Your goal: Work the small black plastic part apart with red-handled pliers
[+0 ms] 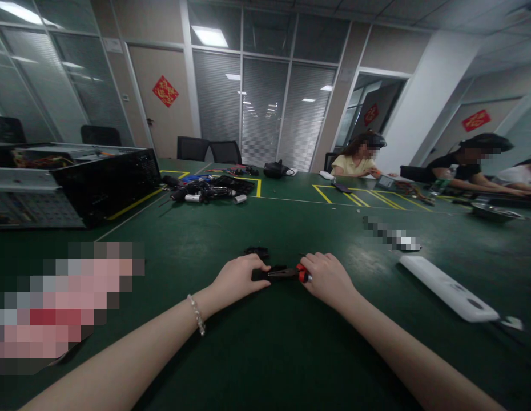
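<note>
My right hand point(328, 279) is wrapped round the red handles of a pair of pliers point(283, 274), whose dark jaws point left. Opposite it, my left hand point(240, 277) pinches a small black piece point(261, 274) between thumb and fingers. The plier jaws reach to this piece; whether they grip it I cannot make out. Just behind my left hand, another small black part point(257, 251) lies on the green table point(197, 228). A beaded bracelet is on my left wrist.
A black computer case point(107, 182) lies at the left, beside a heap of cables point(209, 187). To the right are a white elongated device point(449, 288) and a blurred-out item point(409, 241). A metal bowl point(494, 211) stands farther right. Several people sit along the far right side.
</note>
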Tool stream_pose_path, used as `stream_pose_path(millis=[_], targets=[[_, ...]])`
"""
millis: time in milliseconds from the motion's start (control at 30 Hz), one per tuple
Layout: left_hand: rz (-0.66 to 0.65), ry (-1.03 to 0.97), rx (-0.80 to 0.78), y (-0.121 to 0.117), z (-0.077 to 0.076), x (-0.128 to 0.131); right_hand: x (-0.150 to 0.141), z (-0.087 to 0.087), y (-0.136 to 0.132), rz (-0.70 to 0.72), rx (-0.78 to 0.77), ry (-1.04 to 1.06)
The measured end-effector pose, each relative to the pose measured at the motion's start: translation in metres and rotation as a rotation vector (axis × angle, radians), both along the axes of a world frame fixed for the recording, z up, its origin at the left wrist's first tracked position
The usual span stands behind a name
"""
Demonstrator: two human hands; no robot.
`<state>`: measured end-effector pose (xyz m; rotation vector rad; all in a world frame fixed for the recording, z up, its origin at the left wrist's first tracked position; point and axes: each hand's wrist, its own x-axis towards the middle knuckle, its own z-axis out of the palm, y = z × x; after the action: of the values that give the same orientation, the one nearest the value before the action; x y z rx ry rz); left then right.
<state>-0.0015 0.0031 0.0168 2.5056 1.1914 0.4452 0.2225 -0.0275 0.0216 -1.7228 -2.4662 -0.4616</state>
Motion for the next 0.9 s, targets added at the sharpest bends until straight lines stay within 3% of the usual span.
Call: stream_pose_path(millis=[900], targets=[[-0.009, -0.023, 0.019, 0.0019, -0.0043, -0.0002, -0.0011, -0.0022, 0.0013, -0.001, 0.018, -0.023]])
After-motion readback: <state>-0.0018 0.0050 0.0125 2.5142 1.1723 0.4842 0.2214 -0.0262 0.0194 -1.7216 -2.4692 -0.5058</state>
